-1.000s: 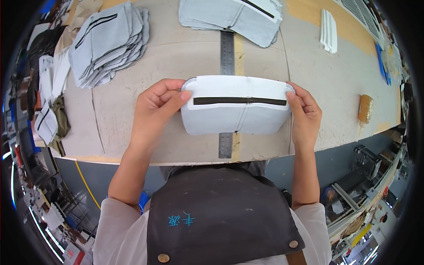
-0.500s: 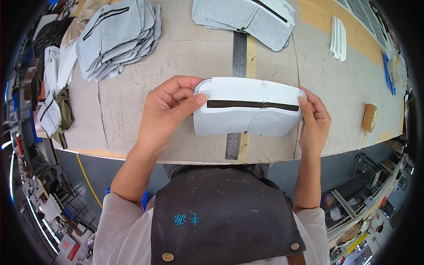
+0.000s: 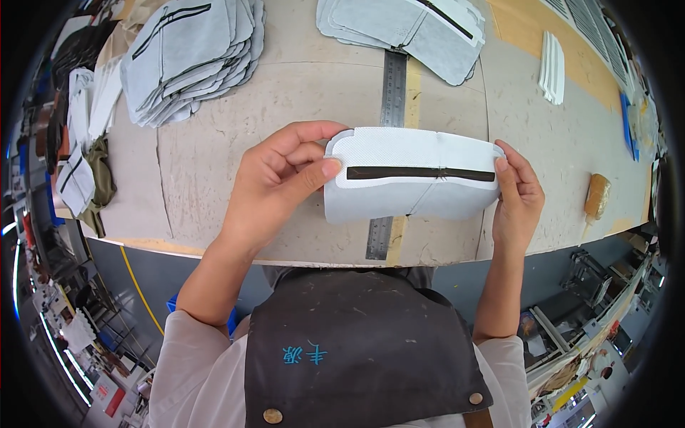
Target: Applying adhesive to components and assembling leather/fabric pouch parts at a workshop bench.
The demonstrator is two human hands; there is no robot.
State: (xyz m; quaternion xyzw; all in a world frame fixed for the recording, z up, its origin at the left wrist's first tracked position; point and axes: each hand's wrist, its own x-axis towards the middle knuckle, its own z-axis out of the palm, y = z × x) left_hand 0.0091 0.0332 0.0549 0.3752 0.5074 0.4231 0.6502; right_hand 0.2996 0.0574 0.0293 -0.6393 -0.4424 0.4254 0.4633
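Note:
Between my hands, above the table's near edge, is a grey fabric panel [image 3: 385,202] with a white strip along its upper part and a dark slot across it. My left hand [image 3: 285,167] pinches its left end, thumb in front and fingers behind. The right end is gripped the same way by my right hand [image 3: 519,185]. The panel curves, and its lower edge hangs free over a metal ruler [image 3: 393,89] lying on the table. Its back is hidden from me.
A stack of similar grey panels [image 3: 189,60] lies at the far left, another stack [image 3: 442,53] at the far middle. White strips [image 3: 553,68] lie at the far right, and a brown-handled tool [image 3: 597,196] near the right edge. Folded white and olive fabric [image 3: 100,182] sits on the left.
The panel and both hands have shifted slightly to the right in the picture. Both ends of the panel stay held.

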